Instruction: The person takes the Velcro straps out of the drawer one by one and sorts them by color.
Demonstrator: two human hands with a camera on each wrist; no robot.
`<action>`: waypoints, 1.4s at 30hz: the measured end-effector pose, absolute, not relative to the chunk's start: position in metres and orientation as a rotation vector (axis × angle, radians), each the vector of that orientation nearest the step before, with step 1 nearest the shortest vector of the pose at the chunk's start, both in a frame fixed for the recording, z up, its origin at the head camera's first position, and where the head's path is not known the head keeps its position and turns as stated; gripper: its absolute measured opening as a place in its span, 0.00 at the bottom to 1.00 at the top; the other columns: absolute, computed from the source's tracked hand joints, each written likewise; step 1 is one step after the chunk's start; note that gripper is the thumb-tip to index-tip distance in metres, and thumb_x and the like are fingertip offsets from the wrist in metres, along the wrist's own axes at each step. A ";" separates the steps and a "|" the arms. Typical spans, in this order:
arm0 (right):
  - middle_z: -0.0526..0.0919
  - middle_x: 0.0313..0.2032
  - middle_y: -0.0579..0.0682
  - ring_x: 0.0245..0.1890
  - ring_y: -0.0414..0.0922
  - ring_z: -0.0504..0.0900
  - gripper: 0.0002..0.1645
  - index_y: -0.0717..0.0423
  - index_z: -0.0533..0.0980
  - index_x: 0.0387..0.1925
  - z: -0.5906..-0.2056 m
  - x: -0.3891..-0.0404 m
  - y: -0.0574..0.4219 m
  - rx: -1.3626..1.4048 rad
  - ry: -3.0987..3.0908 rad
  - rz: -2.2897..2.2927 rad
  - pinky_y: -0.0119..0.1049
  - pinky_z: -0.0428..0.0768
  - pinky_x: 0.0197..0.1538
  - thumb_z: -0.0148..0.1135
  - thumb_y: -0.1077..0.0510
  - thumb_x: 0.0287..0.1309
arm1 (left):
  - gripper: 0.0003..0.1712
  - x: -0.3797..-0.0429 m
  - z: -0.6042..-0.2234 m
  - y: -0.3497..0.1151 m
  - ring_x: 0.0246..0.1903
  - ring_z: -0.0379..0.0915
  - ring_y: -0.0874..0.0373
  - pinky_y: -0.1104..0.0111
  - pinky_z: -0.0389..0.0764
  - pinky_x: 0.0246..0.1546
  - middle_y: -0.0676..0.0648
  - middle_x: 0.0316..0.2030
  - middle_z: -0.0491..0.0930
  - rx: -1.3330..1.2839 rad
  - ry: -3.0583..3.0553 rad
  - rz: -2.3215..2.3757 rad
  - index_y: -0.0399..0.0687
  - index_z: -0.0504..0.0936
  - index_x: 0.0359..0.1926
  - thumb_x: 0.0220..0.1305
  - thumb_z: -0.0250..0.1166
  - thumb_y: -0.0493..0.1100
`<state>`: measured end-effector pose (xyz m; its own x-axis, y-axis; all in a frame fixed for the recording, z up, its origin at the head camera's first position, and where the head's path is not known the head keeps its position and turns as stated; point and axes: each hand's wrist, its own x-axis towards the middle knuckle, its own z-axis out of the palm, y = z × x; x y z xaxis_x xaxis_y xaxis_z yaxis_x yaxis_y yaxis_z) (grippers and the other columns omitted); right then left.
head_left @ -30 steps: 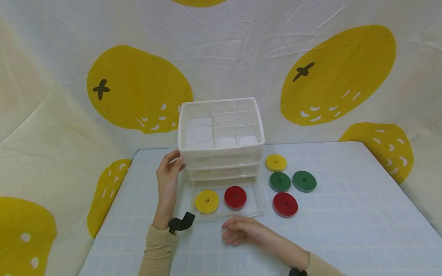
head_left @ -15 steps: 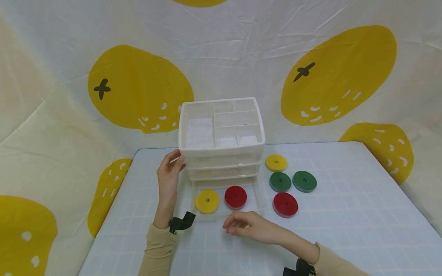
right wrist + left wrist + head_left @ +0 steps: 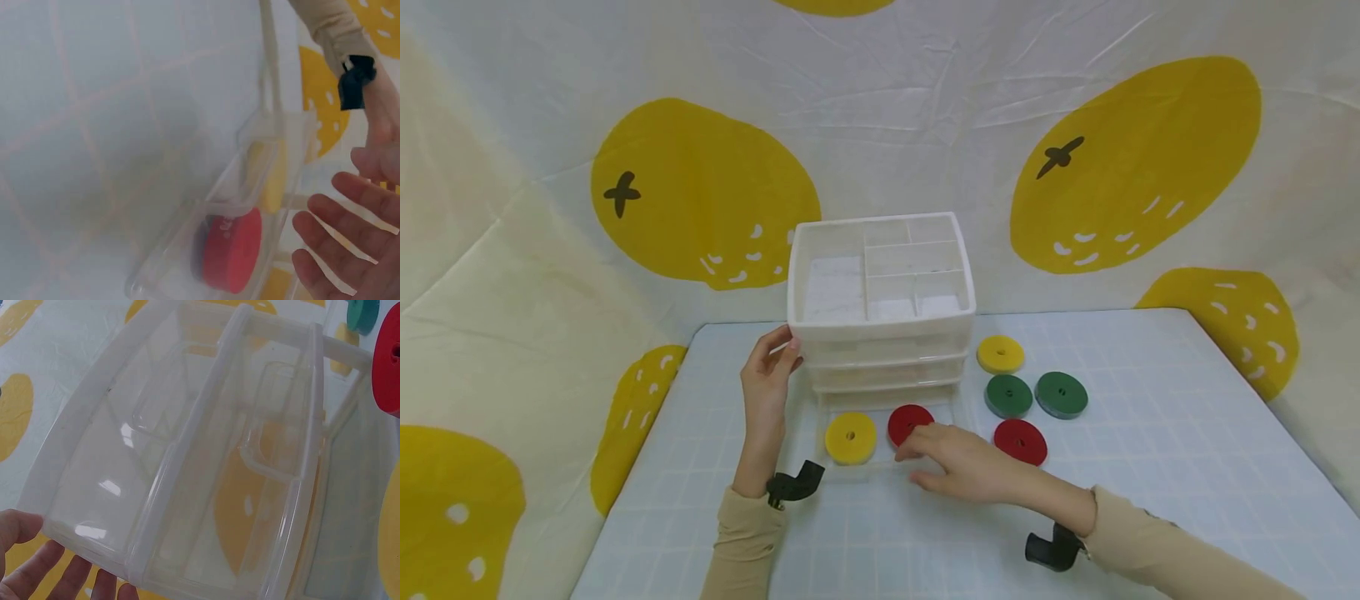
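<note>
A white plastic drawer organizer point(image 3: 883, 325) stands on the table, its bottom drawer point(image 3: 940, 462) pulled out. A yellow disc point(image 3: 850, 438) and a red disc point(image 3: 911, 423), both with small centre holes, lie in that drawer. My left hand point(image 3: 767, 375) touches the organizer's left side with its fingertips. In the left wrist view the thumb point(image 3: 25, 526) is at the corner of the frame. Over the drawer's front right part is my right hand point(image 3: 958, 462), its fingers loosely extended and overlapping the red disc's lower edge. The right wrist view shows those fingers point(image 3: 331, 237) spread, holding nothing.
Right of the organizer lie another yellow disc point(image 3: 1000, 354), two green discs point(image 3: 1008, 396) and another red disc point(image 3: 1021, 442), partly behind my right hand. The organizer's divided top tray point(image 3: 833, 287) is uncovered. Behind the table hangs a cloth point(image 3: 910, 142) with yellow fruit prints.
My right hand has risen from in front of the drawer and moved forward over its front edge, its forearm swinging into view from the right. The left hand and the discs stay put.
</note>
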<state>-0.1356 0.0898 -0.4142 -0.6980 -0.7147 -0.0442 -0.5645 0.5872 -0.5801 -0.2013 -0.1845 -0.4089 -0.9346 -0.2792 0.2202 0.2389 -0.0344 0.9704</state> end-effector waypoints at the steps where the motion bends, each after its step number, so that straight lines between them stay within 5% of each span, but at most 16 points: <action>1: 0.82 0.46 0.40 0.47 0.39 0.79 0.17 0.42 0.77 0.51 -0.415 -0.138 0.090 -1.069 2.572 -0.759 0.29 0.81 0.51 0.65 0.51 0.59 | 0.19 -0.201 -0.409 -0.185 0.46 0.74 0.55 0.68 0.82 0.51 0.52 0.48 0.77 0.043 -1.895 -2.030 0.48 0.79 0.54 0.64 0.64 0.48; 18: 0.79 0.52 0.48 0.53 0.45 0.75 0.22 0.50 0.77 0.50 -0.438 -0.188 0.091 -1.411 2.768 -0.517 0.40 0.80 0.56 0.70 0.57 0.52 | 0.19 -0.200 -0.409 -0.184 0.46 0.74 0.57 0.69 0.82 0.50 0.53 0.48 0.77 0.036 -1.894 -2.032 0.47 0.79 0.54 0.64 0.64 0.47; 30: 0.75 0.61 0.51 0.60 0.49 0.71 0.32 0.49 0.73 0.59 -0.441 -0.199 0.089 -1.393 2.700 -0.300 0.47 0.76 0.61 0.71 0.51 0.51 | 0.19 -0.201 -0.409 -0.184 0.46 0.74 0.57 0.69 0.82 0.51 0.52 0.48 0.77 0.033 -1.896 -2.033 0.47 0.79 0.54 0.64 0.64 0.47; 42: 0.74 0.62 0.51 0.61 0.51 0.70 0.32 0.44 0.72 0.60 -0.447 -0.198 0.081 -1.337 2.694 -0.205 0.48 0.76 0.61 0.70 0.49 0.53 | 0.19 -0.200 -0.408 -0.183 0.45 0.75 0.54 0.66 0.82 0.50 0.52 0.47 0.77 0.014 -1.854 -2.049 0.44 0.78 0.54 0.64 0.65 0.44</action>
